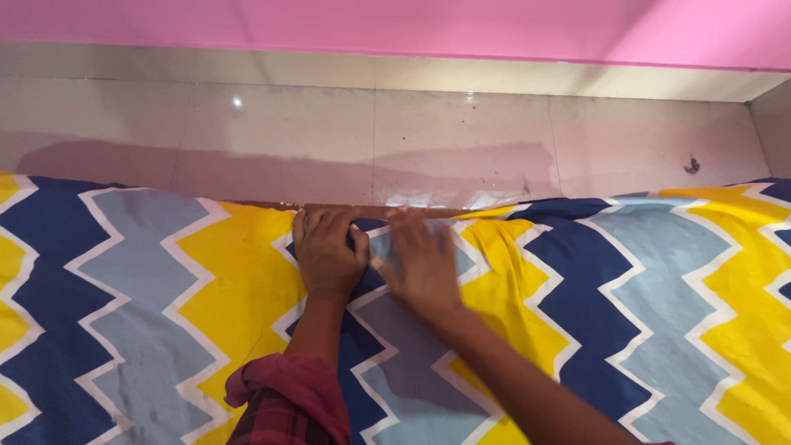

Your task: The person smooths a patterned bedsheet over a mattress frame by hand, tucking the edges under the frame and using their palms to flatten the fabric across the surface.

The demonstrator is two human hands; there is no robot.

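A rolled-up red plaid sleeve (pixel 290 401) leads up the left arm to the left hand (pixel 327 250), pressed flat, fingers together, on a zigzag bedsheet (pixel 148 305) of yellow, navy and grey – the right hand (pixel 422 265), blurred, lies flat just beside it at the sheet's far edge, against a glossy tiled wall (pixel 461 132) under pink paint (pixel 412 25)

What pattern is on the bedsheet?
Zigzags of yellow, navy, grey-blue and white on the bedsheet, seen from the head view.
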